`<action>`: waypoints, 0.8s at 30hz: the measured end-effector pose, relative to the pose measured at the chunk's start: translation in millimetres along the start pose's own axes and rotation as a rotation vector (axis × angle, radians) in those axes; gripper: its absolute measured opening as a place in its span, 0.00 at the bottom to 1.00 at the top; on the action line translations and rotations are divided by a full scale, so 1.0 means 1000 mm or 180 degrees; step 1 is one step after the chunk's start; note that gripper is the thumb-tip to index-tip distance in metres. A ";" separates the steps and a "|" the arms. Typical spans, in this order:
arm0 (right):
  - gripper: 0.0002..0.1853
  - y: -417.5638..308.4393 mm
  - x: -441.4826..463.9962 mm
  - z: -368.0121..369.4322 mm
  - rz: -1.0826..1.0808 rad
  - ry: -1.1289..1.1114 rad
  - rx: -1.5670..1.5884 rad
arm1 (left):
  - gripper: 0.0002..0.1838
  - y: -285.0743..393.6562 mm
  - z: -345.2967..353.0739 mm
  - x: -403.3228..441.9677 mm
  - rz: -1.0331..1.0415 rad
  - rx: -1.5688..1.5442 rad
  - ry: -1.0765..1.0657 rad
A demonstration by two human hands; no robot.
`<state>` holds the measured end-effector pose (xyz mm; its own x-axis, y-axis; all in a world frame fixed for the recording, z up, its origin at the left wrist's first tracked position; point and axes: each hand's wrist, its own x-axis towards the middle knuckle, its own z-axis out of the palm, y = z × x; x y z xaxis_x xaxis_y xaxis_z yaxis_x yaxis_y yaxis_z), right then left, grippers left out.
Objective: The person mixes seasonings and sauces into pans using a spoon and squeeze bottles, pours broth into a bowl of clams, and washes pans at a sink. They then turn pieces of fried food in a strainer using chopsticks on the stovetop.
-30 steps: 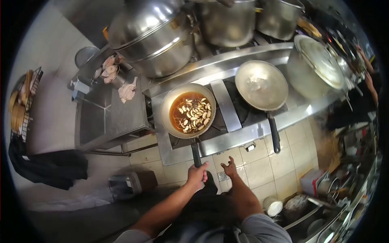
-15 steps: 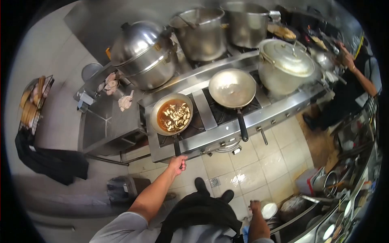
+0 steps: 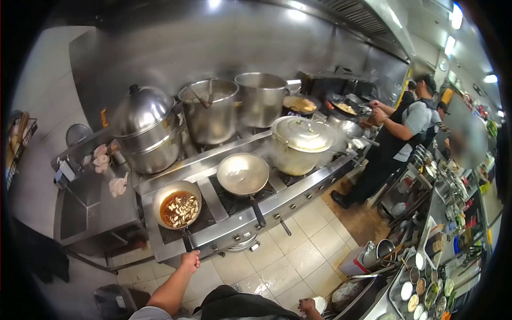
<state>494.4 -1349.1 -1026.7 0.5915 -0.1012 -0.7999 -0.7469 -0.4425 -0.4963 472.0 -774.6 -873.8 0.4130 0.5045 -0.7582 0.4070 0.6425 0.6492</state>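
Note:
My left hand [image 3: 190, 259] is closed around the black handle of a frying pan [image 3: 156, 207] on the near-left burner. In the pan, sliced mushrooms [image 3: 184, 209] lie in brown liquid. My right hand [image 3: 308, 305] hangs low at the bottom edge, close to a white round thing [image 3: 320, 304]; whether it touches or grips that thing I cannot make out. A second pan [image 3: 242, 173], with nothing in it, rests on the burner to the right, its black handle towards me.
Behind the pans stand a domed steamer [image 3: 144, 114], two tall steel pots [image 3: 210, 114] and a lidded pot [image 3: 298, 144] giving off steam. Raw meat [image 3: 118, 184] lies on the left counter. A co-worker [image 3: 397, 128] stands at the right-hand burners. Ingredient containers [image 3: 413, 303] line the right counter.
My view has tilted up and swung right, so the stove sits lower and further left and more of the co-worker shows. My left hand still holds the frying pan's handle.

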 end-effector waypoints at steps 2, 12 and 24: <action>0.16 -0.019 -0.012 0.007 0.0156 0.0189 0.0363 | 0.12 0.001 0.024 -0.004 0.0037 -0.0104 0.0121; 0.21 0.004 0.022 0.051 -0.2437 0.1100 -0.2890 | 0.09 -0.010 0.021 0.009 -0.0134 -0.0176 -0.0828; 0.26 -0.024 -0.130 0.053 -0.0639 0.1008 -0.0552 | 0.14 -0.036 0.000 -0.023 -0.0712 0.1570 -0.2607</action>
<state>419.0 -1278.0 -928.3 0.8048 -0.2548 -0.5361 -0.5608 -0.6223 -0.5461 448.2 -809.5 -879.6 0.6466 -0.2752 -0.7115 0.7623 0.2676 0.5893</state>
